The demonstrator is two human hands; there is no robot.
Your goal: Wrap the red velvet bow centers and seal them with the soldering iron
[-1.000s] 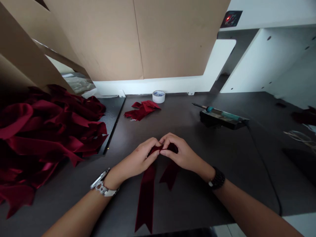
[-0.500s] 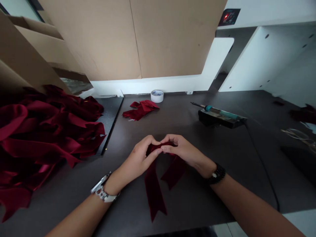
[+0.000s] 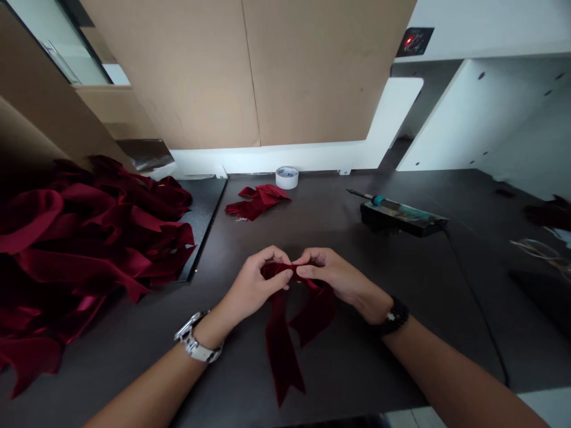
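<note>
A dark red velvet ribbon bow [image 3: 282, 345] is pinched between my two hands over the table. My left hand [image 3: 263, 276] grips its left side, thumb and fingertips closed on the fabric. On the other side my right hand [image 3: 332, 273] pinches the bow near its middle, the fingertips of both hands nearly meeting. Two ribbon tails with notched ends hang down toward me. The back of the bow is hidden by my fingers.
A large heap of red velvet ribbons [image 3: 89, 238] lies at the left on a black board [image 3: 206, 205]. Behind my hands are a small red ribbon piece [image 3: 259, 202] and a white tape roll [image 3: 286, 178]. A soldering-iron-like tool [image 3: 401, 209] rests on a black stand at right, its cord [image 3: 475, 303] trailing forward.
My fingertips have shifted slightly apart, so more of the bow's middle shows between them. Both hands keep their pinch. The whole view has tipped a little.
</note>
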